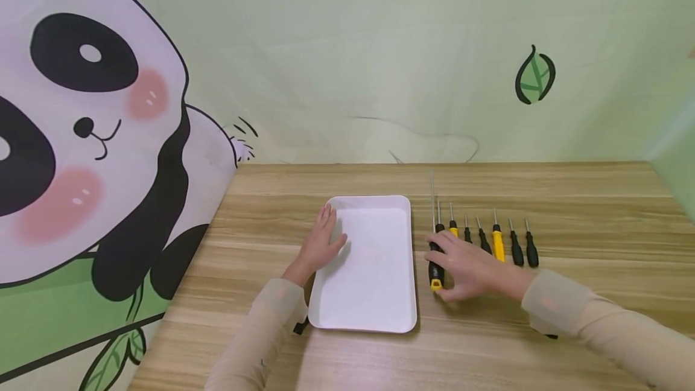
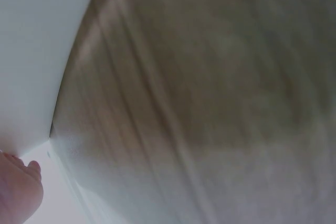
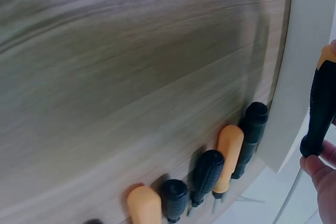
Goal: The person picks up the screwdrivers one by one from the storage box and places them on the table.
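My left hand [image 1: 319,249] rests on the left rim of a white rectangular tray [image 1: 369,276], fingers extended along the edge and thumb over the inside. Its fingertips touch the tray wall at the lower left of the left wrist view. To the right of the tray, my right hand [image 1: 469,267] holds a long-shafted screwdriver [image 1: 436,273] by its black handle with a yellow end. The right wrist view shows fingers [image 3: 319,170] at the shaft end of that handle. Shorter screwdrivers stand in a row beside it, some partly hidden by the right hand.
The row runs rightward with several black handles, a yellow-handled screwdriver [image 1: 498,244] among them, and a black one [image 1: 531,250] at the far right. All lie on a wood-grain table [image 1: 597,216]. A panda-printed backdrop [image 1: 326,77] hangs behind the table.
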The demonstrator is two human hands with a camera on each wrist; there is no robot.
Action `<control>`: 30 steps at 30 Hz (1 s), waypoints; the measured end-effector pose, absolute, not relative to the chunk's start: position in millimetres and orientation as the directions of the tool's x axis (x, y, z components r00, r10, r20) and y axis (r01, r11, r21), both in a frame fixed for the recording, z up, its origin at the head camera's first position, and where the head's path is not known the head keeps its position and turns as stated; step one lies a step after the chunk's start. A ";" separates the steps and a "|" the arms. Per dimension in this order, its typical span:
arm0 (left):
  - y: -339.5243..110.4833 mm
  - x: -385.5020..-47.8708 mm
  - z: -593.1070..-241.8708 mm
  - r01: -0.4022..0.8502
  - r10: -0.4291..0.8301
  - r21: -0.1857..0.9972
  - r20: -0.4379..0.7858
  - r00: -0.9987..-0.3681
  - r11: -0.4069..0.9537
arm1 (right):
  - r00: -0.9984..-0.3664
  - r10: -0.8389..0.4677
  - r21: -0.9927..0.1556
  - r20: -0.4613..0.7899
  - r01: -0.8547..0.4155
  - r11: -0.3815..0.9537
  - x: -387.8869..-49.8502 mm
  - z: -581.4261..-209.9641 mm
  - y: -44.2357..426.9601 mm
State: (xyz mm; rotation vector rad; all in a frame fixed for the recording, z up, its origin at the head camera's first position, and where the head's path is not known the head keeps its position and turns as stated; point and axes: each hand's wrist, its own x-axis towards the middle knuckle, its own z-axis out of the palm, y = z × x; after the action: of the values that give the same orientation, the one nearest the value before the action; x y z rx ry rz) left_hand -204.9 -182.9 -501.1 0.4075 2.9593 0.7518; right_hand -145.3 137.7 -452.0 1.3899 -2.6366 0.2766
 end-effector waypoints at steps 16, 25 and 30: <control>-184.8 -205.1 -501.2 0.255 0.282 0.457 0.009 -0.959 0.852 | -0.563 -0.791 -0.063 0.238 -0.822 0.566 -145.3 -458.9 164.3; -184.8 -203.7 -500.5 0.255 0.282 0.465 0.011 -0.959 0.848 | -0.596 -0.775 -0.071 0.210 -0.800 0.596 -142.8 -459.8 178.1; -184.8 -204.0 -502.2 0.260 0.283 0.471 0.023 -0.959 0.843 | -0.598 -0.773 -0.075 0.212 -0.799 0.597 -141.3 -460.0 184.3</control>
State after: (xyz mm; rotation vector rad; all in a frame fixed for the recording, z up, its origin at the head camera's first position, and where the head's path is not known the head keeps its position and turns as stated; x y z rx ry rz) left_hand -204.0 -184.8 -502.2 0.4380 2.9702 0.7498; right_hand -141.3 184.3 -460.0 1.3216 -2.6645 0.2436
